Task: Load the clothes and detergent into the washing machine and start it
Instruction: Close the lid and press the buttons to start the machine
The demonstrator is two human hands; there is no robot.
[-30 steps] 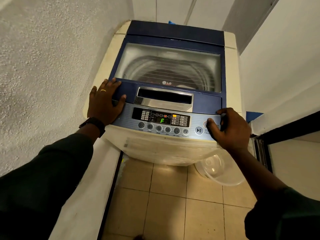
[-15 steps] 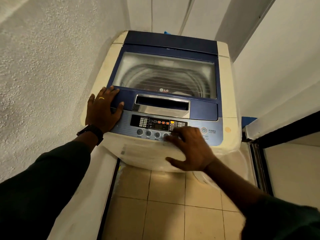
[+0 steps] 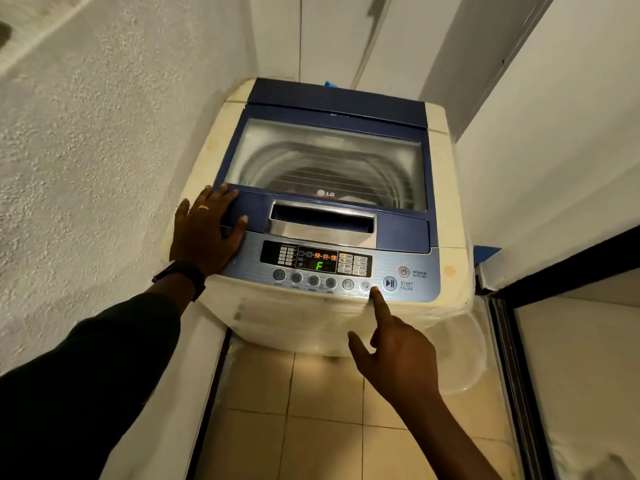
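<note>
A top-loading washing machine [image 3: 446,188] with a blue closed lid [image 3: 325,161] fills the middle. Through the lid's clear window I see the drum with dark clothes low inside. The control panel [image 3: 419,292] at the front is lit, showing a green "F" and orange icons. My left hand [image 3: 204,230] lies flat on the machine's front left corner, fingers spread, holding nothing. My right hand [image 3: 394,355] points with the index finger; its tip touches the panel's lower edge between the program button and the start/pause button [image 3: 389,283]. No detergent is in view.
A rough white wall [image 3: 86,150] stands close on the left and a smooth white wall [image 3: 554,133] on the right. A dark door frame [image 3: 512,375] runs down the right. A clear plastic lid [image 3: 460,358] leans below the machine's front right. Beige tiles [image 3: 311,427] cover the floor.
My right hand left the power button at the right, swept over the middle buttons, then drew back to point one finger near start/pause. The left hand stayed put.
</note>
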